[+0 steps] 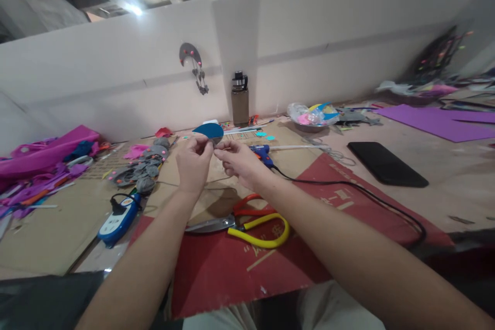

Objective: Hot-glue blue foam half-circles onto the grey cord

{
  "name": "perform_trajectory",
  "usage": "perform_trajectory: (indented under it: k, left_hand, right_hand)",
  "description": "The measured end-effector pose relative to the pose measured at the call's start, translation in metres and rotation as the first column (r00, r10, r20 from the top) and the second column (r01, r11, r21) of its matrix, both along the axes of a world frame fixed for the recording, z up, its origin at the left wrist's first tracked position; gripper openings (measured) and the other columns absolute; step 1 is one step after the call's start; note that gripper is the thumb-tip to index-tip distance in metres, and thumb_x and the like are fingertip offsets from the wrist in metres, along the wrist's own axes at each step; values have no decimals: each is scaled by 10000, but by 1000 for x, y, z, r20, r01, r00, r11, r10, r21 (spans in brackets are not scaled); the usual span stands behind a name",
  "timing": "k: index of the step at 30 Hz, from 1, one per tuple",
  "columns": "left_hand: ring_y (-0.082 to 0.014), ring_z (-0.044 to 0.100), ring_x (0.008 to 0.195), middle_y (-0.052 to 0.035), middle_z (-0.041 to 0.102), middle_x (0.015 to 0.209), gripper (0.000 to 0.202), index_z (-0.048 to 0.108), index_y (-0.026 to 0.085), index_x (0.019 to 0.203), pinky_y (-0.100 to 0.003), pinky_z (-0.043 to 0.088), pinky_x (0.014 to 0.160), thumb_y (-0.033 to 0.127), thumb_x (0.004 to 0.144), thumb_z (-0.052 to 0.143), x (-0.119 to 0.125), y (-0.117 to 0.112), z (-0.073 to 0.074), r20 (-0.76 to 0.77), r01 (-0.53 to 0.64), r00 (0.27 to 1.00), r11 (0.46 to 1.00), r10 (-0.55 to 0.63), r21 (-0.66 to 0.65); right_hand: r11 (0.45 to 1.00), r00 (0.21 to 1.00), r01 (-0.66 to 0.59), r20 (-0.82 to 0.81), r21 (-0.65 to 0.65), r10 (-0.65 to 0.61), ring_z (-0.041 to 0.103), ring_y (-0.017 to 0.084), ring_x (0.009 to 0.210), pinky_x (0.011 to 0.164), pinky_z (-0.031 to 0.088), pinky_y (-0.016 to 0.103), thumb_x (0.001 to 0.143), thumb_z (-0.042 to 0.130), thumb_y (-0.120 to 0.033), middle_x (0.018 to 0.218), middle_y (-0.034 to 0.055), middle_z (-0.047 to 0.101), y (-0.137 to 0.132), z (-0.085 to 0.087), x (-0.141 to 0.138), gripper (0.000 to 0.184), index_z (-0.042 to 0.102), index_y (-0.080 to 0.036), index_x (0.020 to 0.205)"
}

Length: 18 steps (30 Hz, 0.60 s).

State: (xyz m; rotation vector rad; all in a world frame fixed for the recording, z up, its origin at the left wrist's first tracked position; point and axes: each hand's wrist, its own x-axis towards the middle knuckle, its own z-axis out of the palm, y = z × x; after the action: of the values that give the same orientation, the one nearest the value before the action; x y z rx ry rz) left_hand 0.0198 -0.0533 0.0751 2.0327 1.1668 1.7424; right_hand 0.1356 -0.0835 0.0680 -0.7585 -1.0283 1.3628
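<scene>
My left hand [194, 161] is raised over the table, its fingers pinched on a blue curved foam piece [209, 130]. Close beside it, my right hand [238, 161] has its fingers closed, the fingertips meeting the left hand near the blue piece; what they pinch is too small to make out. Under my forearms lie scissors [247, 221] with red and yellow handles on a red cardboard sheet [317, 227]. A blue glue gun [261, 153] rests just beyond my right hand, its black cord [348, 185] trailing right.
A black phone [386, 163] lies at right, purple foam sheets [436, 121] behind it. A brown bottle [240, 98] stands against the white wall. Grey foam pieces [147, 170], pink scraps [42, 165] and a blue-white power strip [118, 218] sit at left. A bowl of bits [313, 116] is far centre-right.
</scene>
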Motion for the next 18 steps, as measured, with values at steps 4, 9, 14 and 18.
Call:
perform_trajectory:
  k: [4,9,14,18]
  left_hand:
    - [-114,595,672,-7,611,724,149,603,150,752,-250,509,681,290,705,627,3,2,-2,264,232,948,954,-177,-191]
    - [-126,628,690,-19,629,748,220,585,132,742,-306,550,703,292,640,698,8,1,-4,484,419,839,863,-249,-282]
    - [-129,627,696,-18,614,732,210,566,122,715,-287,558,668,228,609,713,11,-4,2,595,486,774,806,-217,-338]
    - [-116,607,696,-2,583,723,207,558,124,697,-269,560,638,214,598,715,12,-5,4,618,493,761,794,-197,-356]
  right_hand:
    - [953,936,233,223,194,-274,334,64,487,456,278,216,712,591,-327,589,-58,433,9,-6,8,153,519,-193,697]
    - [840,805,392,302,376,-511,423,99,598,578,356,238,747,543,-327,662,-31,509,16,-9,18,138,547,-189,750]
    - [792,747,402,336,459,-573,448,108,634,627,371,249,783,509,-325,702,-19,529,15,-10,24,134,519,-192,771]
    - [757,707,390,356,523,-611,461,121,696,671,372,261,798,492,-290,743,-2,530,13,-9,28,108,509,-190,761]
